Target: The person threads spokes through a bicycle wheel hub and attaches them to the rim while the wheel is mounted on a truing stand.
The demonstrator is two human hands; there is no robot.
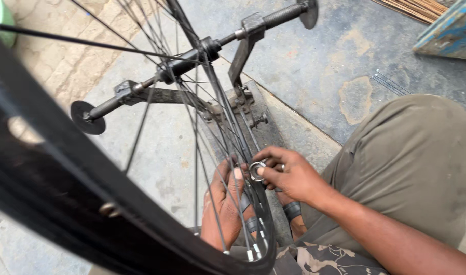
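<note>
right hand [289, 175] pinches a small round metal tool [255, 171] between thumb and forefinger, fingertips pressed together on its rim. the tool sits against a spoke just beside the wheel rim [141, 239]. it looks light, hard and a bit slippery, best held by its edge. left hand [224, 203] lies just behind the spokes [212, 102], fingers loosely curled around them, steadying. spokes look thin, stiff, springy. right wrist is bent inward, forearm over the knee. further out, the hub sits in a metal stand [243, 46].

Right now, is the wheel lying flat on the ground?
No, the wheel stands upright, its hub held in a metal stand on the floor.
</note>
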